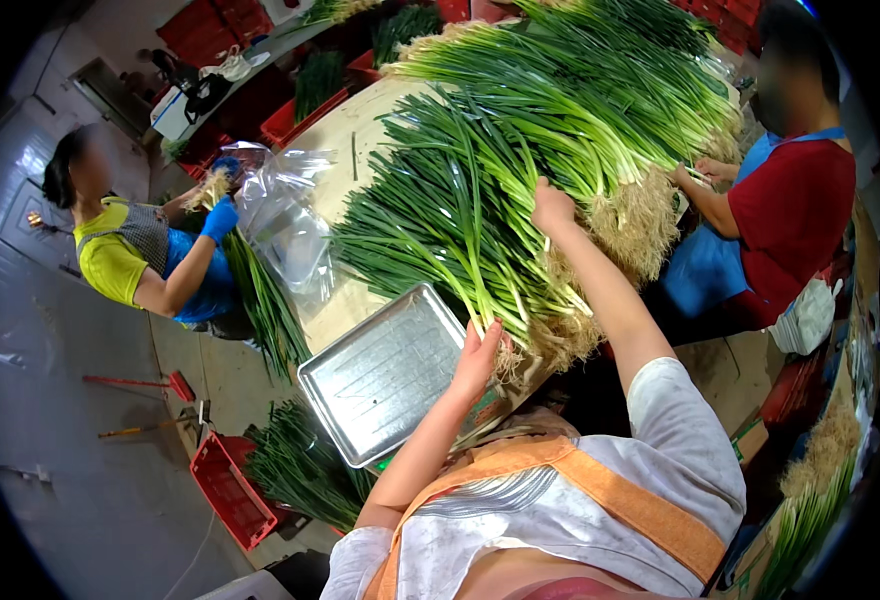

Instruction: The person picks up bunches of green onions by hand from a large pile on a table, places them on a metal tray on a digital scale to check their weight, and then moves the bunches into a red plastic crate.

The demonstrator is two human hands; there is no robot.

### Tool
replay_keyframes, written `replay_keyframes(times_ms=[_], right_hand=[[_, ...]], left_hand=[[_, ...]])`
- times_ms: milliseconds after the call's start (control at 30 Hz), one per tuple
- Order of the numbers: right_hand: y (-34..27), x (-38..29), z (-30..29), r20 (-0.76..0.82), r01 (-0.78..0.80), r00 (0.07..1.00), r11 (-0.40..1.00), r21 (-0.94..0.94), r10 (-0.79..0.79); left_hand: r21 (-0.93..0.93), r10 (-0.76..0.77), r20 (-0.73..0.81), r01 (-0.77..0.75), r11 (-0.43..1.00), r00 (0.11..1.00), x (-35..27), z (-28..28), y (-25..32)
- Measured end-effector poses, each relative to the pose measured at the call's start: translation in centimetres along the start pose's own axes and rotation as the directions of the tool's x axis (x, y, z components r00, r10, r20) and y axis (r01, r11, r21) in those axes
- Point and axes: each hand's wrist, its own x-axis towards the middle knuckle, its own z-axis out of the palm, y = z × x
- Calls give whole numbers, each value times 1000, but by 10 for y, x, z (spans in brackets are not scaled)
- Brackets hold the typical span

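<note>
My left hand point(477, 360) is closed around the white stems of a few green onions point(476, 281), just above their roots. These lie over a large heap of green onions point(417, 202) on the table. Farther right, my right hand point(555, 206) has its fingers curled at the pale stems of the heap; whether it grips any stalk is hard to tell. Tan roots point(635, 217) hang in a thick mass beside my right forearm. Left of my left hand lies a shallow metal tray point(387, 375), holding only small bits.
Across the table's left end, a person in blue gloves point(220, 219) holds a bunch of green onions beside clear plastic bags point(290, 225). At right, a person in a red shirt point(792, 202) handles stalks. A red crate point(234, 491) and more green onions point(305, 465) stand lower left.
</note>
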Motion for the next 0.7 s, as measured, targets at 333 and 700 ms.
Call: replay_keyframes(times_ms=[333,700], right_hand=[[11,-132,-24,204,-162,979,703,692,24],[21,-209,41,390,-392,920,-169,904,-47]], left_hand=[[240,71,39,-79,968,997,3,-1,-25],[-313,-434,141,456,833,890,9,27,-70]])
